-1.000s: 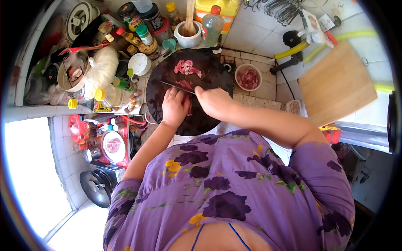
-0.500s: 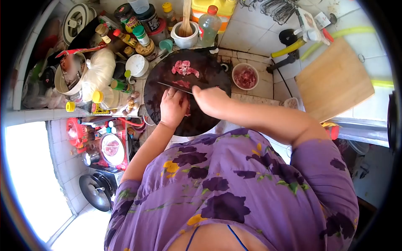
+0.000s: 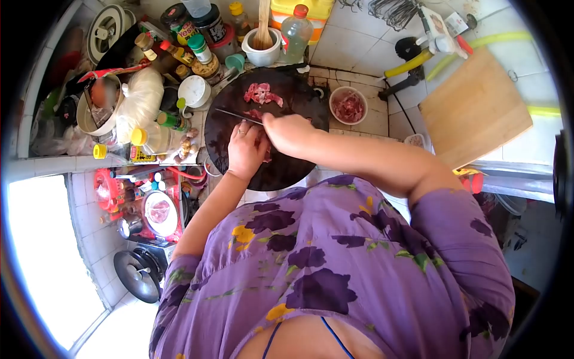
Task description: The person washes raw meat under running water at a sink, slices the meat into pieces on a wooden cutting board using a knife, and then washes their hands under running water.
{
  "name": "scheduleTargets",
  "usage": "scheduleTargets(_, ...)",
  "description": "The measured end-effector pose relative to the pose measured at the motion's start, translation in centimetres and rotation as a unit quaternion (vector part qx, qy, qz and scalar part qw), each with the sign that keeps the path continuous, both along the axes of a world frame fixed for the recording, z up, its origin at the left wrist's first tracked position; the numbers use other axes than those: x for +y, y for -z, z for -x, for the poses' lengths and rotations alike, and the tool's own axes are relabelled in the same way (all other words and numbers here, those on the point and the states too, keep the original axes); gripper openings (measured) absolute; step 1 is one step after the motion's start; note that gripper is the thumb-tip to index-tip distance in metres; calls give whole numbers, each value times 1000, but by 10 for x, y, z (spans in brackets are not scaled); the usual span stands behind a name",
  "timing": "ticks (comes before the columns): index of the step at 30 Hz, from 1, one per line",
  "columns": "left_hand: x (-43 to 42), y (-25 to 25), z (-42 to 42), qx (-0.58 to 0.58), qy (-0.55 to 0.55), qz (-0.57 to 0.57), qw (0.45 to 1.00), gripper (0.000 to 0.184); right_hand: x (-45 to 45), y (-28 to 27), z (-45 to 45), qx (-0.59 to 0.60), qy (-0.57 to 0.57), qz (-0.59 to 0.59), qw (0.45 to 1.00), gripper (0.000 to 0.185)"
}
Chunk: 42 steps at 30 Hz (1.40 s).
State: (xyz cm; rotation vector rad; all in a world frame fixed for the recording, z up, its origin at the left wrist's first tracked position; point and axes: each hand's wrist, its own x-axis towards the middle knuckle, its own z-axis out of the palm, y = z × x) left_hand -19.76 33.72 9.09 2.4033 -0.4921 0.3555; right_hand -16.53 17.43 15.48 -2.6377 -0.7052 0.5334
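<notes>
Evidently, raw meat [image 3: 267, 157] is kept against the round dark board [image 3: 287, 173] by the left hand [image 3: 244, 152], only a small red portion being exposed at the edge of the palm. It is judged soft, limp and light, with a moist surface on which fingertips are likely to slip. Little fragility is expected, although thin slices may be torn or dragged if pulled. A hold is best taken from above, with flat pressure and the fingertips tucked back from the blade; the 1 knife [image 3: 236, 114] is judged stiff and best held by its handle.

As to the state of the 2 hands, the left is laid palm down with its fingers bent and close together; whether the meat is pinched or merely pressed cannot be told. The right hand [image 3: 286, 131] is closed around the knife's handle, which is hidden by the fist. The blade is extended leftward, just beyond the left fingertips.

Loose slices [image 3: 253, 112] are noted just past the blade, and a larger pile of cut meat [image 3: 262, 94] is found farther off on the board, apart from both hands. More meat is contained in a white bowl [image 3: 347, 122], set on the tiled tabletop [image 3: 376, 116] beyond the board's right edge.
</notes>
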Motion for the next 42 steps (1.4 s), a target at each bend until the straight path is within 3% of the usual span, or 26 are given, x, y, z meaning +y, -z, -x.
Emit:
scheduleTargets(5,1,-2,2,-51,15,26,998,22,23,0,-15,20,34,-20,999,22)
scheduleTargets(6,1,-5,3,-27,12,26,999,21,10,2,-7,-24,8,-33,999,21)
scheduleTargets(11,2,-7,2,-25,11,30,999,14,-42,-23,23,45,-13,101,994,20)
scheduleTargets(18,4,-11,12,-3,85,28,996,16,12,-2,-5,-4,18,-10,1000,23)
scheduleTargets(21,7,-10,13,-29,131,48,990,16,-13,-3,1,-18,-6,25,999,21)
scheduleTargets(23,9,-14,15,-64,140,43,987,18,-51,5,8,-60,-43,-39,996,16)
scheduleTargets(26,8,-24,27,-71,14,14,997,26,-72,-23,12,-66,-58,8,996,17)
scheduleTargets(29,5,-16,31,-53,-14,22,998,27,-67,-38,16,-59,-52,19,997,19)
scheduleTargets(33,5,-12,31,-26,-10,-3,1000,25,-60,-42,20,-13,-127,44,991,23)
scheduleTargets(36,2,-8,31,-29,-26,32,999,25,-66,-35,16,-68,-135,38,988,24)
scheduleTargets(39,1,-8,30,-23,-31,38,999,26,-60,-34,16,-37,-108,70,991,26)
scheduleTargets(41,-1,-7,30,-22,-34,37,998,26,-42,-26,14,74,-27,60,995,25)
scheduleTargets(42,0,-6,29,-22,-36,35,998,27,-34,-23,9,56,-61,46,995,25)
